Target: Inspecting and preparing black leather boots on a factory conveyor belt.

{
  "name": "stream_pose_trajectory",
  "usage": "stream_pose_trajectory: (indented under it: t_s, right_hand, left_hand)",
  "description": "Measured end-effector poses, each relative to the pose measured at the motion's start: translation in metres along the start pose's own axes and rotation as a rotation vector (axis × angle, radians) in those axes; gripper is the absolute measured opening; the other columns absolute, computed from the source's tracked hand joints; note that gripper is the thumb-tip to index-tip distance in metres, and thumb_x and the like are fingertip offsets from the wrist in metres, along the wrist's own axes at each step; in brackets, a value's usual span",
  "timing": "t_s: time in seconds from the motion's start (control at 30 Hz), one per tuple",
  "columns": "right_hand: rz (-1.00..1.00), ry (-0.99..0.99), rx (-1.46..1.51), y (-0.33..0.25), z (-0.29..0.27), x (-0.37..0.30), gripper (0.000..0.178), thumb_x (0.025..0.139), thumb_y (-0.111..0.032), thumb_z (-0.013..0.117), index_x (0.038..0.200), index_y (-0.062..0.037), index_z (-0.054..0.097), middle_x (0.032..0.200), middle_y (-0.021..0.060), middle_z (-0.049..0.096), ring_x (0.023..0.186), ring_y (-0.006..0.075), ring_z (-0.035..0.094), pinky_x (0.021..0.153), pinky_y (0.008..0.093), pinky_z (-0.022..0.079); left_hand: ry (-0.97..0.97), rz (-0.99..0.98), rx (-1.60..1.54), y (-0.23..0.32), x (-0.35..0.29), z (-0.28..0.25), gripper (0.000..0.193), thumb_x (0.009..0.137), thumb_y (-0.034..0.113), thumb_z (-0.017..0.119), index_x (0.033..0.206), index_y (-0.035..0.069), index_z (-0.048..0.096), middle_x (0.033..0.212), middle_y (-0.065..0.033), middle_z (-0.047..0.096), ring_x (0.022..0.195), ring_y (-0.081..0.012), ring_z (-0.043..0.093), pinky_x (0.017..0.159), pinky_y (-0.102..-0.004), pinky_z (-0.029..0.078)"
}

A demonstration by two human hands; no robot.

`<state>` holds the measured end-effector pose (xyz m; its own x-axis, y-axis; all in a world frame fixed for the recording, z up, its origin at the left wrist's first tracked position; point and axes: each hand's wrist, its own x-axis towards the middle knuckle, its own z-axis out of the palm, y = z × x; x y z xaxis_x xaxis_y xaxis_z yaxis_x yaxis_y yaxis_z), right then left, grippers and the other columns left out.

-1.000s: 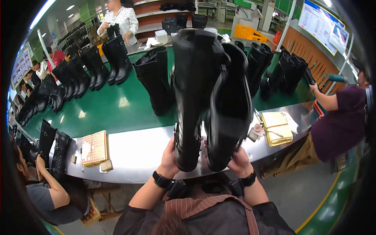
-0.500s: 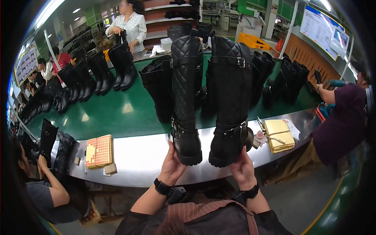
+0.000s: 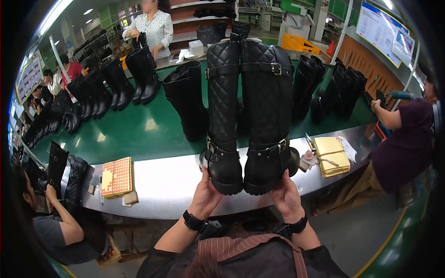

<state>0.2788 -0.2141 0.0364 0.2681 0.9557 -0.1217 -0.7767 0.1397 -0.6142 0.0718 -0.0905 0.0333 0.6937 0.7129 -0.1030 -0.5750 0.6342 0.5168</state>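
A pair of tall black boots is held upright in front of me, heels toward me and side by side, touching each other. My left hand point(image 3: 206, 197) grips the left boot point(image 3: 224, 106) low at its foot, thumb on the outer side. My right hand point(image 3: 286, 197) has the right boot point(image 3: 266, 106) the same way. Quilted shafts, buckled straps at top and ankle, and thick treaded soles show on both. The fingers under the feet are partly hidden by the boots.
A steel-edged bench point(image 3: 162, 190) with a green surface point(image 3: 139, 134) spans before me. More black boots point(image 3: 185, 99) stand across it. Yellow sticker sheets point(image 3: 117, 177) lie left, a yellow pad point(image 3: 331, 155) with tweezers right. Co-workers sit or stand left, right and opposite.
The two boots have come together, closing the gap between them. My right hand has shifted slightly left with its boot, whose quilted side now shows more.
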Motion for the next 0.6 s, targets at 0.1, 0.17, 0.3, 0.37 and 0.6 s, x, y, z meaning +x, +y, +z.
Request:
stream_pose_trajectory:
  t_s: [0.1, 0.17, 0.3, 0.37, 0.6]
  right_hand:
    - [0.003, -0.02, 0.03, 0.0, 0.003, 0.0, 0.052, 0.101, -0.041, 0.042, 0.14, -0.0069, 0.041, 0.141, 0.0111, 0.049, 0.127, 0.0264, 0.049, 0.108, 0.0423, 0.04]
    - [0.025, 0.021, 0.042, 0.001, 0.006, 0.001, 0.051, 0.101, -0.041, 0.044, 0.139, -0.0067, 0.042, 0.14, 0.0106, 0.049, 0.126, 0.0253, 0.05, 0.106, 0.041, 0.042]
    - [0.051, 0.079, 0.079, 0.002, 0.008, 0.002, 0.051, 0.101, -0.041, 0.045, 0.139, -0.0063, 0.043, 0.138, 0.0099, 0.05, 0.124, 0.0243, 0.051, 0.104, 0.0395, 0.043]
    - [0.043, -0.003, 0.091, 0.002, 0.008, 0.003, 0.051, 0.101, -0.041, 0.044, 0.139, -0.0061, 0.043, 0.139, 0.0099, 0.05, 0.125, 0.0243, 0.051, 0.104, 0.0395, 0.043]
    - [0.079, 0.019, 0.164, 0.002, 0.006, 0.003, 0.048, 0.099, -0.039, 0.05, 0.135, -0.0067, 0.046, 0.135, 0.0095, 0.054, 0.122, 0.0235, 0.054, 0.101, 0.0364, 0.047]
  left_hand:
    - [-0.004, -0.023, -0.015, -0.003, -0.001, 0.002, 0.063, 0.096, 0.057, 0.039, 0.143, 0.015, 0.04, 0.139, -0.0052, 0.051, 0.127, -0.022, 0.049, 0.108, -0.0411, 0.039]
    - [0.005, -0.041, -0.032, -0.003, -0.002, 0.004, 0.064, 0.095, 0.058, 0.039, 0.143, 0.015, 0.04, 0.138, -0.0058, 0.051, 0.126, -0.0224, 0.05, 0.106, -0.0405, 0.041]
    - [0.014, -0.042, -0.02, -0.005, -0.003, 0.006, 0.067, 0.097, 0.056, 0.033, 0.147, 0.012, 0.032, 0.145, -0.0081, 0.044, 0.133, -0.024, 0.044, 0.112, -0.0437, 0.035]
    - [0.016, -0.046, -0.124, -0.006, -0.003, 0.005, 0.064, 0.096, 0.058, 0.038, 0.142, 0.014, 0.041, 0.138, -0.0071, 0.051, 0.126, -0.023, 0.051, 0.106, -0.0413, 0.042]
    - [0.0, -0.052, -0.129, -0.008, -0.003, -0.004, 0.064, 0.095, 0.057, 0.041, 0.139, 0.011, 0.044, 0.135, -0.0085, 0.054, 0.123, -0.023, 0.053, 0.104, -0.0403, 0.044]
